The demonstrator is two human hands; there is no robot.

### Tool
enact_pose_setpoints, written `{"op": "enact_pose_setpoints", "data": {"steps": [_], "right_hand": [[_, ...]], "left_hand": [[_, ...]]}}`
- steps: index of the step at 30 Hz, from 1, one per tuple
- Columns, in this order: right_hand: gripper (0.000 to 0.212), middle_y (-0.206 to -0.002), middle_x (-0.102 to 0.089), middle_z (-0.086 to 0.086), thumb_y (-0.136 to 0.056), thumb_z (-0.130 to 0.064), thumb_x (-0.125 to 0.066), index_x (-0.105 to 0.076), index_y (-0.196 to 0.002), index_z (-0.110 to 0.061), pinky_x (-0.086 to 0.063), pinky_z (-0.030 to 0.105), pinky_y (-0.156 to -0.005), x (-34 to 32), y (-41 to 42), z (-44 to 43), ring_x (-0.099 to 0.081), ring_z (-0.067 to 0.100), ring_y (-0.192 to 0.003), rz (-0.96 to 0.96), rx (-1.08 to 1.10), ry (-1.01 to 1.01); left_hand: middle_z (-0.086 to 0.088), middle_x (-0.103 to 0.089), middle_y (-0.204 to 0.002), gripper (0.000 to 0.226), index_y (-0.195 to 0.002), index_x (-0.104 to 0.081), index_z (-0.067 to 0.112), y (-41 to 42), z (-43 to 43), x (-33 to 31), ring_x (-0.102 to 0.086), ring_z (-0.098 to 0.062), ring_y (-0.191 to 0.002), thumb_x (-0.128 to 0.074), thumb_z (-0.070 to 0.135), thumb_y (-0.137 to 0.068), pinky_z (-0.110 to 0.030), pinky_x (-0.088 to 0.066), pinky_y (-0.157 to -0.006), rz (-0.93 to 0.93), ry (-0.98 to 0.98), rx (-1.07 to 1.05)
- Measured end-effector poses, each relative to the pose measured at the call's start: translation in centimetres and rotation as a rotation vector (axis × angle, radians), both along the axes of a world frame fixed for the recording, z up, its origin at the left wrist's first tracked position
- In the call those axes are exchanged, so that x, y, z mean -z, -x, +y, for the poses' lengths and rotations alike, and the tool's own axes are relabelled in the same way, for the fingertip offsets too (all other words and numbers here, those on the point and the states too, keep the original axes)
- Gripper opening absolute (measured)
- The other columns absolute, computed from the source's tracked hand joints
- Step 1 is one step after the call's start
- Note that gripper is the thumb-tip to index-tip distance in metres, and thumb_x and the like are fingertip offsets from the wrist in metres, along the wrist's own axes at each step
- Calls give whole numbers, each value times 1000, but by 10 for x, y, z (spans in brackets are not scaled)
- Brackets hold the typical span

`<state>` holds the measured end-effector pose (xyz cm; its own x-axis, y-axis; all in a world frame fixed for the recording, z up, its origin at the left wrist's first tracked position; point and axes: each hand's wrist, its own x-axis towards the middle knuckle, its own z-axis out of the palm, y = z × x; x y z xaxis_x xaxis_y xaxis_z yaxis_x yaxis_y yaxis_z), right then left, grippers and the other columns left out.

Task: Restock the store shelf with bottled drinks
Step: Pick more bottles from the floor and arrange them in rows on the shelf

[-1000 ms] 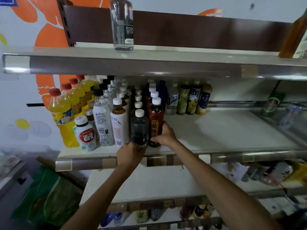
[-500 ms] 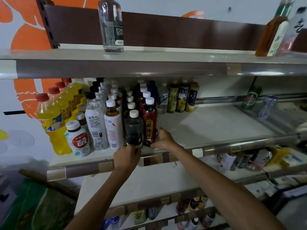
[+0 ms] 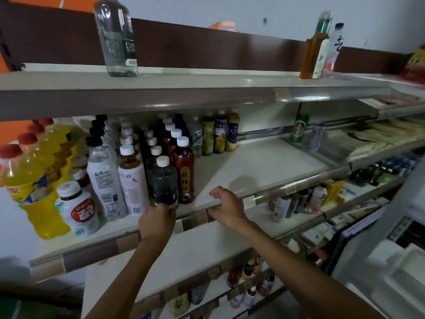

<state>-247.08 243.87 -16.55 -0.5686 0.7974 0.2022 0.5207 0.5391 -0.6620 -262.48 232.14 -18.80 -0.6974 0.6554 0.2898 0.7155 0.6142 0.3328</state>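
The dark bottle (image 3: 164, 180) stands at the front edge of the middle shelf (image 3: 264, 166), and the left hand's (image 3: 156, 223) fingers wrap its base. The right hand (image 3: 226, 209) hovers at the rim, fingers loosely curled, holding nothing.

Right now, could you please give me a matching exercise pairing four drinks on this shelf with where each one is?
1. clear soda bottle
2. green can
3. black bottle
4. yellow bottles

A. far left, middle shelf
B. top shelf
C. gripped at its base by the left hand
D. back right, middle shelf

Pairs: 1-B, 2-D, 3-C, 4-A
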Motion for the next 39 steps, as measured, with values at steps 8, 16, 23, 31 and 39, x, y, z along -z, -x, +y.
{"op": "enact_pose_setpoints", "data": {"steps": [8, 16, 23, 31, 39], "right_hand": [[34, -114, -63, 2, -78, -12, -72, -62, -110, -16, -48, 29, -92, 7, -72, -12, -58, 16, -108, -28, 22, 100], [37, -114, -64, -2, -76, -22, -74, -63, -112, -19, -50, 28, -89, 35, -166, -57, -59, 13, -107, -77, 174, 213], [21, -95, -64, 0, -81, -15, -69, -64, -101, -14, -51, 30, -77, 37, -251, -96, -62, 18, -93, -87, 307, 213], [12, -80, -60, 3, -84, -20, -69, -60, -86, -12, -54, 28, -64, 54, -319, -119, -59, 12, -68, -152, 401, 195], [48, -128, -53, 12, -91, -24, -64, -46, -132, -8, -34, 22, -77, 100, -384, -155, -53, 26, -115, -210, 586, 408]], "left_hand": [[-4, -65, -66, 40, -80, -65, 15, 4, -5, 0, -64, -23, -58, -50, 49, -95, -34, -56, -63, -92, -20, 52], [-17, -66, -85, 30, -80, -70, 8, -56, -8, -7, -62, -36, -81, -52, 29, -93, -38, -51, -74, 77, -71, 209], [-14, -67, -78, 37, -68, -58, 13, -150, -13, 18, -64, -33, -78, -45, 34, -97, -34, -46, -71, 26, 17, 481], [-8, -68, -105, 29, -105, -63, 17, -223, -17, 30, -62, -29, -99, -47, 39, -95, -33, -45, -83, -82, 175, 637], [-8, -66, -107, 28, -111, -60, 16, -295, -18, 57, -63, -29, -96, -53, 36, -92, -34, -49, -79, -205, 316, 847]]}}
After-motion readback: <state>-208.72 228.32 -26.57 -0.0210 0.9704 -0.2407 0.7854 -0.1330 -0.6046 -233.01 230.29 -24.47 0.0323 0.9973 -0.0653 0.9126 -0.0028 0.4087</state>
